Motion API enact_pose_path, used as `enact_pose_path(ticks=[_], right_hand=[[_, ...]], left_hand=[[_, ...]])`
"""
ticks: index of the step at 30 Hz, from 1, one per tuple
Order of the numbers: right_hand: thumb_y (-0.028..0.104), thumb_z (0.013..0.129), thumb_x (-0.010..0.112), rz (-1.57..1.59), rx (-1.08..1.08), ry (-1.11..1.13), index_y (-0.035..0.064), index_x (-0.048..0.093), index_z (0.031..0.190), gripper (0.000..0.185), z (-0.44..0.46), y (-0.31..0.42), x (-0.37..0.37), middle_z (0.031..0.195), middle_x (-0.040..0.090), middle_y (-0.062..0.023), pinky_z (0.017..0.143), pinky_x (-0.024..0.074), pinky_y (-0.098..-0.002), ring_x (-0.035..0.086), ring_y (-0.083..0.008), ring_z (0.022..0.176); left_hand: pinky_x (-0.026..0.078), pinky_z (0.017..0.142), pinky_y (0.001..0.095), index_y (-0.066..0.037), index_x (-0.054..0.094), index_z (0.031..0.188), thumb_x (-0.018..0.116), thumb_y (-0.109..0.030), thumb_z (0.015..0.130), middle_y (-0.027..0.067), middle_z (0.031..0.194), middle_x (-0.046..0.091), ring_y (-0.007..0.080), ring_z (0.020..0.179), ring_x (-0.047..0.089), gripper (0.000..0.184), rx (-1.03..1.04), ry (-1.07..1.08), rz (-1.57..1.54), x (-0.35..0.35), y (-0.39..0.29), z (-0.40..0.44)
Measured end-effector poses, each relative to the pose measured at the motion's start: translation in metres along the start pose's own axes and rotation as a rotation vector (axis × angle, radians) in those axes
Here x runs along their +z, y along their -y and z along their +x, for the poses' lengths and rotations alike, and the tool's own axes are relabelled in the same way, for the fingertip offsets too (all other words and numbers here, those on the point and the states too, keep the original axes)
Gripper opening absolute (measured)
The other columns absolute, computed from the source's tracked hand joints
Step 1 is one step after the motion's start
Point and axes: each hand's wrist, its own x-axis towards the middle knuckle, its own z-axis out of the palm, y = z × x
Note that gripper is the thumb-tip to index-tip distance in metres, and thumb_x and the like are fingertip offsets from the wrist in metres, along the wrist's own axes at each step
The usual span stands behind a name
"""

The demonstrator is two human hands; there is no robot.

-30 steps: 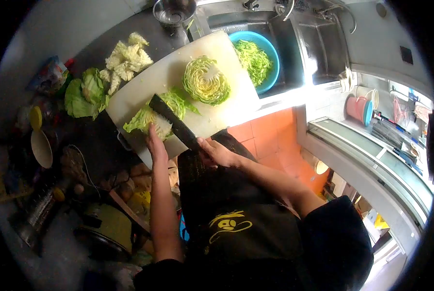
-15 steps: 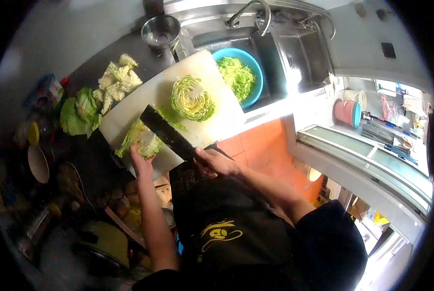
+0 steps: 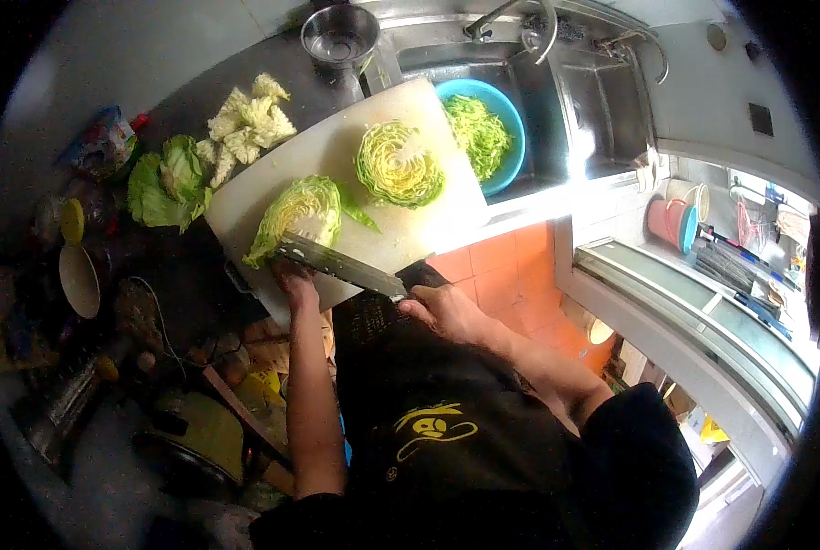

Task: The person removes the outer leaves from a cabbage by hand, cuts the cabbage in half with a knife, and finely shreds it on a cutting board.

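Observation:
My right hand (image 3: 442, 312) is closed round the handle of a cleaver (image 3: 346, 267), its broad dark blade pointing left over the near edge of the white cutting board (image 3: 401, 234). Beneath the blade's tip end is my left hand (image 3: 294, 279), beside the near edge of a cut piece of cabbage (image 3: 304, 215); the blade hides its fingers. That piece rests on the board with its pale core side partly showing. Farther right on the board lies a cabbage half (image 3: 399, 165), layered cut face up. A loose green strip of leaf (image 3: 359, 211) lies between the two.
A blue basin (image 3: 517, 137) of shredded cabbage (image 3: 477, 137) stands in the sink (image 3: 543, 119). Left of the board are pale leaf pieces (image 3: 245, 124) and green outer leaves (image 3: 170, 183). A metal bowl (image 3: 340, 37) sits behind, near the faucet (image 3: 549, 32).
The cabbage piece in my left hand has moved farther in on the board. The cleaver has come toward me and left, its blade now over my left fingers. The whole view has shifted slightly.

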Motion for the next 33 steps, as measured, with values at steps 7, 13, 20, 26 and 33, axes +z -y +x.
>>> enact_pose_path(ticks=[7, 13, 20, 26, 33], right_hand=[[0.049, 0.104, 0.048, -0.047, 0.013, 0.019, -0.0004, 0.059, 0.084, 0.054, 0.011, 0.01, -0.009, 0.069, 0.06, -0.027, 0.068, 0.0474, -0.0525, 0.062, -0.0469, 0.074], [0.053, 0.104, 0.045, -0.019, 0.052, 0.045, -0.001, 0.063, 0.089, 0.059, 0.031, 0.009, -0.011, 0.075, 0.064, -0.0276, 0.072, 0.0493, -0.0521, 0.063, -0.0473, 0.078], [0.055, 0.104, 0.042, -0.016, 0.123, 0.09, -0.0033, 0.066, 0.092, 0.065, 0.069, -0.01, 0.009, 0.081, 0.066, -0.0285, 0.08, 0.0508, -0.0507, 0.064, -0.047, 0.085], [0.05, 0.106, 0.043, 0.238, 0.138, 0.156, -0.0051, 0.066, 0.097, 0.061, 0.04, 0.011, -0.01, 0.079, 0.064, -0.0227, 0.08, 0.0498, -0.0427, 0.062, -0.0327, 0.077], [0.05, 0.108, 0.042, 0.656, 0.331, 0.008, -0.0056, 0.066, 0.112, 0.06, 0.007, 0.021, -0.044, 0.088, 0.065, -0.0078, 0.079, 0.0471, -0.0378, 0.057, -0.0177, 0.084]], left_hand=[[0.054, 0.088, 0.0485, -0.013, 0.04, 0.149, 0.045, -0.037, 0.103, 0.0135, 0.14, 0.053, 0.0329, 0.117, 0.059, 0.052, -0.002, -0.02, 0.047, 0.017, -0.017, -0.017], [0.04, 0.103, 0.0426, 0.004, 0.041, 0.141, 0.041, -0.039, 0.104, 0.0197, 0.147, 0.044, 0.0338, 0.127, 0.048, 0.056, 0.244, 0.002, 0.647, -0.025, 0.042, 0.043], [0.048, 0.099, 0.0435, 0.009, 0.048, 0.138, 0.047, -0.042, 0.102, 0.0224, 0.14, 0.053, 0.0369, 0.121, 0.055, 0.062, 0.112, -0.244, 0.36, 0.006, 0.02, 0.018], [0.052, 0.09, 0.044, -0.005, 0.041, 0.147, 0.053, -0.049, 0.099, 0.0149, 0.139, 0.051, 0.0294, 0.116, 0.057, 0.067, -0.097, 0.065, 0.035, 0.004, -0.026, -0.011], [0.048, 0.096, 0.0452, -0.008, 0.044, 0.145, 0.067, -0.036, 0.093, 0.0113, 0.14, 0.05, 0.0314, 0.124, 0.051, 0.063, 0.539, -0.079, 0.713, -0.032, -0.025, -0.066]])
